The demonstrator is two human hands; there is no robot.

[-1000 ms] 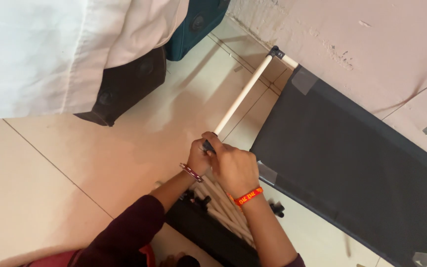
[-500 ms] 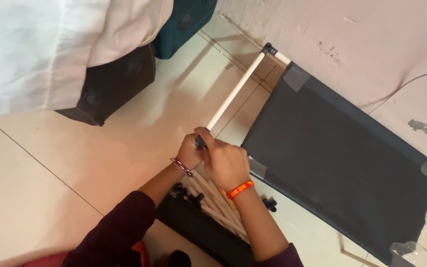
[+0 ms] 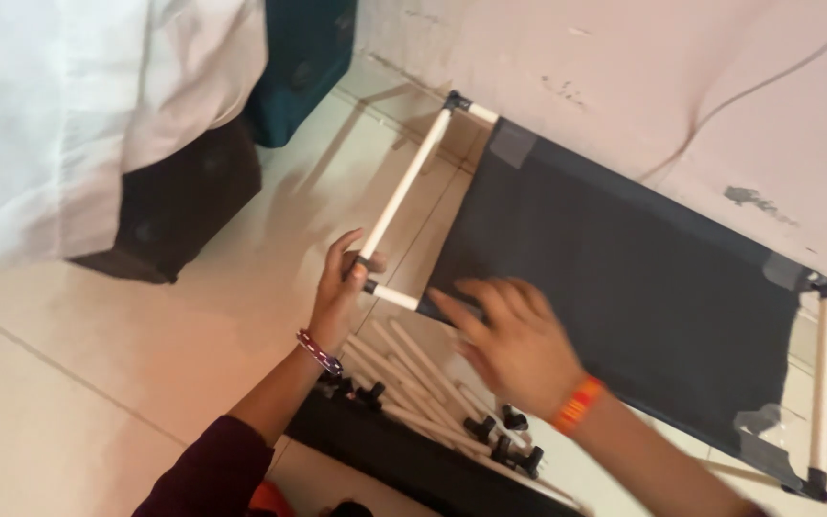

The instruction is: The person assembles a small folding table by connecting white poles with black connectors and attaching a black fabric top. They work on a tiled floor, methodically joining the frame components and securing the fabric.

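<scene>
A: Head view, nearest item?
B: Loose white rods point(image 3: 423, 383) with black connectors, heaped on the floor point(image 3: 145, 364) below both wrists.
A: Hands?
B: Left hand point(image 3: 342, 287) curled on the frame's corner joint point(image 3: 368, 283), white tube point(image 3: 404, 182) running away toward the wall point(image 3: 624, 67). Right hand point(image 3: 514, 340) open, fingers spread, flat on the dark fabric panel point(image 3: 624, 287).
A: Frame's lie?
B: Ahead-right, long axis slanting rightward; left hand nearer the corner.

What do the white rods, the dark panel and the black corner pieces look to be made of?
White rods: smooth, matte tubes, likely plastic or coated metal. Dark panel: woven fabric by its dull, slightly sagging surface, with greyer patches at the corners. Black corner pieces: probably moulded plastic. The left hand grips one joint.
</scene>
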